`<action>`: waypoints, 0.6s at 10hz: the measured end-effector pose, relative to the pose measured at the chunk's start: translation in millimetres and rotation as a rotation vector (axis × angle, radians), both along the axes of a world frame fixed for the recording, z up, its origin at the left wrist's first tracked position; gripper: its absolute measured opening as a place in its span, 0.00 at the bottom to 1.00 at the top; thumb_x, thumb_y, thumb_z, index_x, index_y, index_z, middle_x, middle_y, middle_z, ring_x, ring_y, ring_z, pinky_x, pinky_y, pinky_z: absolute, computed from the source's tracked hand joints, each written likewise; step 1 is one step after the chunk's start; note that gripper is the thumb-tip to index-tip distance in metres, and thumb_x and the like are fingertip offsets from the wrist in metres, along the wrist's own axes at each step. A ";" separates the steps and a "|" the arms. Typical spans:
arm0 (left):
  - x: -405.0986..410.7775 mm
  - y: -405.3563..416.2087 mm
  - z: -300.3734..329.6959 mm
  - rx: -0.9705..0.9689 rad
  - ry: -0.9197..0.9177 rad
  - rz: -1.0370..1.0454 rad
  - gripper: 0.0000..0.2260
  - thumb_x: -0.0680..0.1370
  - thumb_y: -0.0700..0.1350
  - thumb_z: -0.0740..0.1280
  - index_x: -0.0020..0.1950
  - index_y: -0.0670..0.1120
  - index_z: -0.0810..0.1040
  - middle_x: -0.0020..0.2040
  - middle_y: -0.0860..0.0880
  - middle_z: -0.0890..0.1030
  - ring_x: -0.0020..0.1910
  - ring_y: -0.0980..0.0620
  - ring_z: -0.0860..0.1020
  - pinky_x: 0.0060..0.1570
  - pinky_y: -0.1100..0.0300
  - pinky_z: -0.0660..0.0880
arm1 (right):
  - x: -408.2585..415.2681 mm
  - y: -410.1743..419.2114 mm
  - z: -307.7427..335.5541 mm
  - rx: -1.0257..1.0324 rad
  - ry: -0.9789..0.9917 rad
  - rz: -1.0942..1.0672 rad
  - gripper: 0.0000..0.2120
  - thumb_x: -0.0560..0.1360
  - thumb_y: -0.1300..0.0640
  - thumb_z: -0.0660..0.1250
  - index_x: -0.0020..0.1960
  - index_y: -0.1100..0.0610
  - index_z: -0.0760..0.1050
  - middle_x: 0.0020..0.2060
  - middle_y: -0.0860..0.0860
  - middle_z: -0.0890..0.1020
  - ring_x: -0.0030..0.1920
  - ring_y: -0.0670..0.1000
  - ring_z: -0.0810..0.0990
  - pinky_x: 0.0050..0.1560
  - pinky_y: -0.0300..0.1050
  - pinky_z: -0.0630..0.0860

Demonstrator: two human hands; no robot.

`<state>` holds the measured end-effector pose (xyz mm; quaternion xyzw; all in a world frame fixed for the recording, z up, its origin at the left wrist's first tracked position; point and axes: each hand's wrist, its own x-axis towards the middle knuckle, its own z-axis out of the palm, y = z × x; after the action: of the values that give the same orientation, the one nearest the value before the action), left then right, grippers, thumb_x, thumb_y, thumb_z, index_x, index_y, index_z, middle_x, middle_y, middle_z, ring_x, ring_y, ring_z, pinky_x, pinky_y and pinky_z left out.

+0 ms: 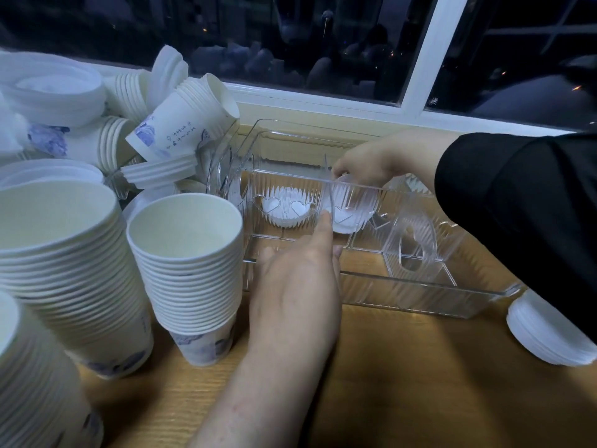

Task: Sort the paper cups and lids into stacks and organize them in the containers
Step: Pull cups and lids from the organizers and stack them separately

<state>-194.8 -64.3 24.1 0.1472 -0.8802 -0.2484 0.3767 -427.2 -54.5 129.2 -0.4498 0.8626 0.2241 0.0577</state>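
My right hand (pixel 365 166) reaches over the back wall of the clear ribbed plastic container (pixel 403 286) and pinches the rim of a white plastic lid (pixel 350 210), holding it on edge inside the middle section. My left hand (pixel 300 279) lies against the container's near wall with fingers nearly straight, one fingertip touching that wall just in front of the lid; it grips nothing. Just left of the held lid, a short stack of white lids (pixel 286 210) already sits in the box. By my reckoning the sorting is far from finished: a pile of white lids (pixel 546 334) waits on the wooden table (pixel 403 383) at the right, two tall nested stacks of white paper cups (pixel 190 270) stand at my left, outside any container, and behind them a jumble of tipped cup stacks (pixel 181 114) and lids is still unsorted.
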 end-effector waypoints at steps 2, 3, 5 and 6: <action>6.6 3.4 4.2 0.022 0.036 0.007 0.21 0.82 0.51 0.63 0.74 0.46 0.71 0.52 0.47 0.85 0.52 0.41 0.80 0.57 0.49 0.72 | 16.9 33.4 58.1 -0.244 0.091 -0.032 0.14 0.76 0.50 0.70 0.59 0.53 0.75 0.45 0.51 0.81 0.43 0.54 0.80 0.39 0.49 0.76; 10.1 5.1 6.6 0.081 0.217 0.020 0.19 0.79 0.50 0.65 0.67 0.43 0.78 0.54 0.47 0.85 0.54 0.50 0.79 0.55 0.60 0.71 | 40.4 60.3 86.6 -0.478 0.009 -0.051 0.13 0.77 0.47 0.70 0.57 0.52 0.75 0.44 0.50 0.81 0.41 0.54 0.82 0.41 0.49 0.76; 33.0 27.1 26.8 0.674 0.365 -0.190 0.15 0.81 0.52 0.65 0.68 0.58 0.72 0.46 0.56 0.83 0.44 0.63 0.81 0.46 0.72 0.74 | 117.0 99.6 83.7 -0.528 -0.403 0.011 0.10 0.74 0.43 0.72 0.52 0.46 0.79 0.43 0.48 0.85 0.42 0.57 0.83 0.42 0.52 0.80; 42.4 36.7 28.9 1.056 0.319 -0.381 0.14 0.83 0.50 0.63 0.69 0.55 0.71 0.41 0.49 0.81 0.35 0.49 0.81 0.30 0.57 0.79 | 144.5 108.7 63.1 -0.493 -0.483 0.014 0.11 0.78 0.44 0.67 0.55 0.50 0.77 0.44 0.53 0.84 0.41 0.59 0.83 0.40 0.55 0.80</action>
<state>-152.4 -27.6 53.1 0.1150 -0.5805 -0.7360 0.3288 -282.7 54.1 192.3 -0.4960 0.8493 -0.1036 0.1481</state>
